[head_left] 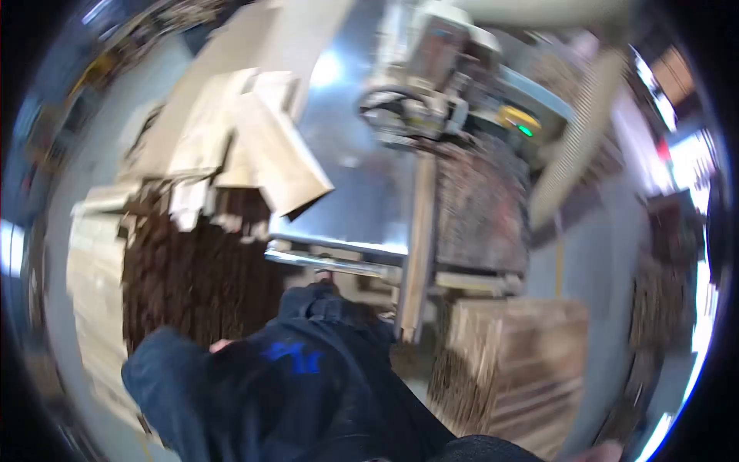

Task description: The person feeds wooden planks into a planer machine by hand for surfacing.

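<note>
Only a sliver of my left hand (221,346) shows past the dark sleeve, close to the dark-edged stack of boards (200,277). Its fingers are hidden. At the bottom right edge, my right hand (606,453) is blurred and mostly cut off, below a stack of wood pieces (531,362). What either hand holds, if anything, cannot be made out. A narrow wooden strip (416,285) lies along the machine's fence and sticks out over its front edge. Several pale boards (277,158) lie loosely across one another at the left of the metal table (350,192).
A feeder unit (431,77) with a handwheel stands over the table, and a green light (525,131) glows beside it. A thick ribbed hose (577,138) curves down on the right. Pale boards (96,269) are stacked at the far left. My dark jacket (308,385) fills the lower middle.
</note>
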